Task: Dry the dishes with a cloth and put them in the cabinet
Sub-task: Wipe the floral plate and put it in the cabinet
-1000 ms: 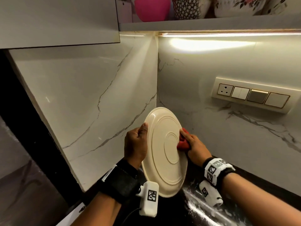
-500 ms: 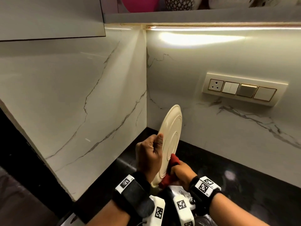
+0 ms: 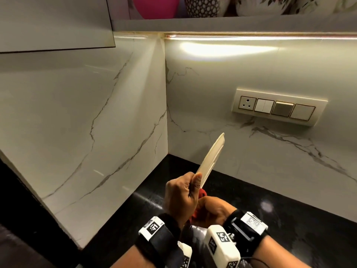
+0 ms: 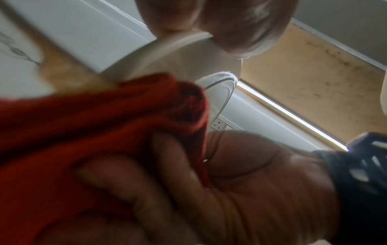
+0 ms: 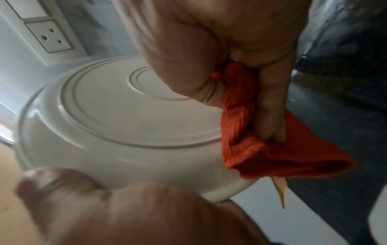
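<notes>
Since a second ago the cream plate point(image 3: 211, 157) has turned from face-on to edge-on, tilted toward 1 o'clock, and dropped lower over the black countertop point(image 3: 270, 200); right hand point(image 3: 212, 209) slid from the plate's middle down to its lower rim at 6 o'clock, fingers curled round the bunched red cloth point(image 5: 251, 140); left hand point(image 3: 181, 196) pinches the rim, thumb on the near face; underside rings show dry-looking in the right wrist view; judgement: wiping is on the edge pass, nearly done; cabinet shelf point(image 3: 231, 24) at 12 o'clock holds bowls, likely next stop.
</notes>
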